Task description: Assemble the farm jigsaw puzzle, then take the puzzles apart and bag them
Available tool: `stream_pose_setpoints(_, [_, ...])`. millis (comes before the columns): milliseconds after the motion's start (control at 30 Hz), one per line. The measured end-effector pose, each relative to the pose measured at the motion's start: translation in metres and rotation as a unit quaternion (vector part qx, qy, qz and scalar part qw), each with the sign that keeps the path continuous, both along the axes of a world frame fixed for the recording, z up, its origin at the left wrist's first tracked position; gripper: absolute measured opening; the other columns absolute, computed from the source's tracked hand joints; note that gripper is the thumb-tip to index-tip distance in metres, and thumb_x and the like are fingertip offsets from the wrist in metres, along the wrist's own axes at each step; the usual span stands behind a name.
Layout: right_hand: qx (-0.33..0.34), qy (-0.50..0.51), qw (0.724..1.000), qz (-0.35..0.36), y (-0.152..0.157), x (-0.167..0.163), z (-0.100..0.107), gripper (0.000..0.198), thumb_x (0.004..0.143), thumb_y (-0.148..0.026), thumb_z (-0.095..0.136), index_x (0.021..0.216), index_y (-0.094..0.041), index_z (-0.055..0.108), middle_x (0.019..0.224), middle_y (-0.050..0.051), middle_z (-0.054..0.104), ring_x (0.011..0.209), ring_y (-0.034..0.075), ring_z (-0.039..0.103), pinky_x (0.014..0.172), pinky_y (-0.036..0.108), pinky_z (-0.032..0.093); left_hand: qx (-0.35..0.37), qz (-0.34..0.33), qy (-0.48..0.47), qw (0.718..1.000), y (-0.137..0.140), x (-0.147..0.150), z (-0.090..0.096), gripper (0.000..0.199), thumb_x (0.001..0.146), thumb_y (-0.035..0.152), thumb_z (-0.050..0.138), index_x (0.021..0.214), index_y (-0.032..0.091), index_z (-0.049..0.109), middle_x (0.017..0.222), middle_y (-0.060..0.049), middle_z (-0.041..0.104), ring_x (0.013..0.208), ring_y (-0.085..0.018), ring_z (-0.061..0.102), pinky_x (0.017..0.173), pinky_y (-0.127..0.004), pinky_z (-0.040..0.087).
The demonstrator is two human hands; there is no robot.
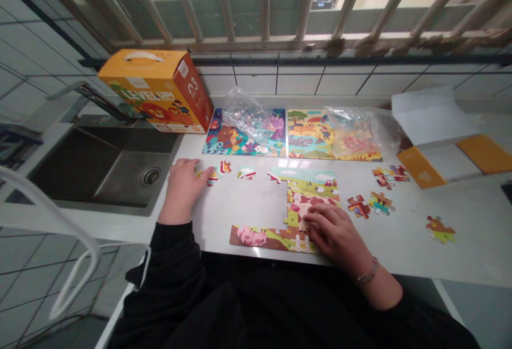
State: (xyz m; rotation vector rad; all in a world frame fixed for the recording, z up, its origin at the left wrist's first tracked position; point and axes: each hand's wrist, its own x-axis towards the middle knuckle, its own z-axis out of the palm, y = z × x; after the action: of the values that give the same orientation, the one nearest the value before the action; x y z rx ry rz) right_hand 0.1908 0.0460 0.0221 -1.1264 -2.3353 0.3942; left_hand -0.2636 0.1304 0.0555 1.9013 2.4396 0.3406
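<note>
My left hand point(184, 183) rests on the counter at the left, thumb and fingers apart, partly covering a few loose puzzle pieces point(213, 177). A partly joined farm puzzle point(314, 186) lies in the middle, with a cow, sheep and a red tractor on it. Its lower strip point(251, 235) shows a pink pig and reaches out to the left. On the lower right part of this puzzle is my right hand point(336, 230), its fingers bent close together and pressing on a puzzle piece, which they mostly hide. Two loose pieces, one a cloud piece point(247, 173), lie near the top edge.
Behind are two joined puzzles, a blue one point(244, 144) and a savanna one point(306, 138), partly under clear plastic bags point(356, 130). Several loose pieces point(382, 202) lie to the right, near an open box point(428, 168). An orange box point(156, 90) stands by the sink point(116, 178).
</note>
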Motion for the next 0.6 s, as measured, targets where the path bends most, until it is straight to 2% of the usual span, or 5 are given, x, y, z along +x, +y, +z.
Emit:
stream_pose_setpoints(67, [-0.002,0.001,1.000,0.000,0.000,0.000,0.000,0.025,0.101,-0.019,0.067,0.125,-0.027,0.071,0.129,0.010,0.074,0.122,0.030,0.068,0.108,0.052,0.054,-0.010,-0.045,0.000,0.999,0.003,0.020,-0.002,0.055,0.092,0.061,0.069,0.124,0.016,0.075,0.127,-0.020,0.066,0.122,-0.041,0.061,0.115,-0.054,0.048])
stream_pose_setpoints(167, [-0.003,-0.001,1.000,-0.001,0.000,0.000,0.000,0.024,0.102,-0.020,0.068,0.125,-0.026,0.071,0.129,0.011,0.073,0.122,0.030,0.068,0.109,0.053,0.054,-0.024,-0.070,-0.005,0.997,0.010,0.036,-0.005,0.047,0.091,0.054,0.074,0.122,0.018,0.075,0.125,-0.017,0.066,0.120,-0.039,0.061,0.113,-0.053,0.049])
stream_pose_setpoints(400, [0.004,0.001,1.000,0.002,0.001,-0.001,-0.001,0.024,0.101,-0.018,0.068,0.124,-0.024,0.070,0.128,0.011,0.073,0.121,0.030,0.068,0.109,0.053,0.054,-0.058,-0.067,-0.085,0.992,0.026,0.022,-0.007,0.038,0.082,0.047,0.085,0.106,0.020,0.077,0.120,-0.013,0.066,0.116,-0.033,0.064,0.111,-0.047,0.052])
stream_pose_setpoints(600, [0.004,0.001,1.000,0.001,0.001,0.000,0.000,0.024,0.101,-0.019,0.068,0.124,-0.026,0.071,0.128,0.011,0.074,0.121,0.030,0.068,0.107,0.053,0.055,-0.056,-0.055,-0.065,0.995,0.027,0.023,-0.005,0.037,0.080,0.049,0.086,0.103,0.021,0.077,0.115,-0.013,0.069,0.110,-0.034,0.066,0.108,-0.049,0.054])
